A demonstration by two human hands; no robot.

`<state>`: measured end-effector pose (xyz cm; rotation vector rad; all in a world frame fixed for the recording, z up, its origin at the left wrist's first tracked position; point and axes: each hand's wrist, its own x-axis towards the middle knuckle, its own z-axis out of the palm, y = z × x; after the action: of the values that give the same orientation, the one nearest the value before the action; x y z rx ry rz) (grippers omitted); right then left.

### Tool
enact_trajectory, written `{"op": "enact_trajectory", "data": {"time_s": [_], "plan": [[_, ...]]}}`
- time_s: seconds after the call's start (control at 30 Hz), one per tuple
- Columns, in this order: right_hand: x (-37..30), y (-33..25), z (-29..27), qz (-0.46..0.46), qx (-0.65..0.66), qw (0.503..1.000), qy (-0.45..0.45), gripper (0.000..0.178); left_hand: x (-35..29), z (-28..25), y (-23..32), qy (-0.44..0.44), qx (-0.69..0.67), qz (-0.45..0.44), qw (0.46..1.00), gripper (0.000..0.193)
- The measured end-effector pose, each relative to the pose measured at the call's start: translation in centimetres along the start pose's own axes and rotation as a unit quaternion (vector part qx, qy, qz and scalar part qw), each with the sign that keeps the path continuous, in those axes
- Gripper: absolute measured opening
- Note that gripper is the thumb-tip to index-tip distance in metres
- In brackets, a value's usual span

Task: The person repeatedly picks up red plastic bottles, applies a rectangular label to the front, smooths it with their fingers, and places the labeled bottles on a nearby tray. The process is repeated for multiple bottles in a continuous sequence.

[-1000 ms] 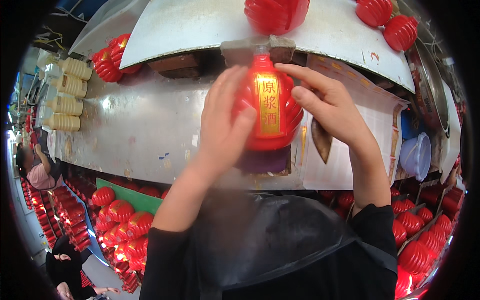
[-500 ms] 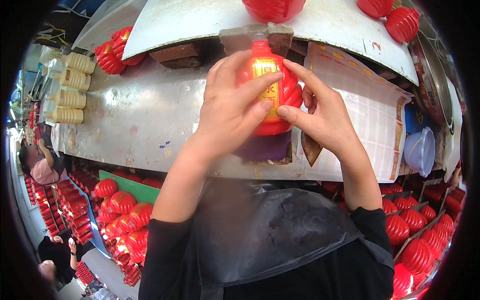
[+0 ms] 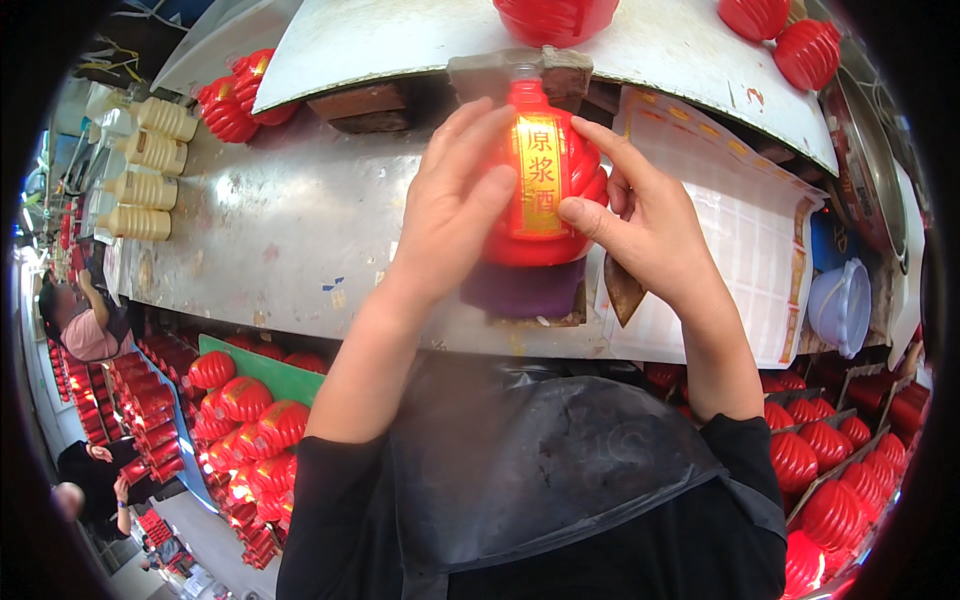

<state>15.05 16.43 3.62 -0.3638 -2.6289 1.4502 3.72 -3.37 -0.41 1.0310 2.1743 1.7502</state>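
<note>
Left hand (image 3: 445,205) has cleared the label (image 3: 541,172), loosely open against the red bottle (image 3: 535,252), as is the right hand (image 3: 655,228).

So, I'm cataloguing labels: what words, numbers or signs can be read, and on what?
Gold label on the red bottle: three large characters, legible but not copied here.
White printed sheet: any writing too small to read.
Cream ribbed containers: any writing too small to read.
</note>
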Motion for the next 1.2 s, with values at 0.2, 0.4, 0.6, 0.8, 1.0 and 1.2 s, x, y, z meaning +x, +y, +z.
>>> {"op": "enact_trajectory", "data": {"time_s": [0.2, 0.4, 0.6, 0.8, 1.0, 1.2], "plan": [[0.0, -0.6, 0.3, 0.009, -0.059, 0.998, 0.007, 0.071, -0.1, 1.0, 0.0, 0.036, -0.034, -0.023, 0.999, 0.057], [0.0, -1.0, 0.2, 0.012, -0.074, 0.997, 0.010, 0.072, 0.0, 1.1, 0.0, 0.043, -0.001, -0.007, 0.999, 0.062], [0.1, -1.0, 0.2, 0.009, -0.079, 0.997, 0.012, 0.073, 0.0, 0.9, -0.3, 0.036, 0.027, 0.015, 0.999, 0.067], [-0.2, -0.3, 0.2, 0.028, -0.079, 0.996, -0.007, 0.073, -0.1, 0.6, -0.5, 0.019, 0.060, 0.037, 0.997, 0.077], [2.2, -0.8, -3.1, 0.099, 0.156, 0.983, 0.003, 0.051, -0.1, 0.6, -0.5, 0.019, 0.094, 0.053, 0.994, 0.077], [2.7, -2.3, -2.2, -0.142, 0.092, 0.986, -0.007, 0.032, 0.0, 0.7, -0.6, 0.022, 0.124, 0.077, 0.989, 0.078]]}}
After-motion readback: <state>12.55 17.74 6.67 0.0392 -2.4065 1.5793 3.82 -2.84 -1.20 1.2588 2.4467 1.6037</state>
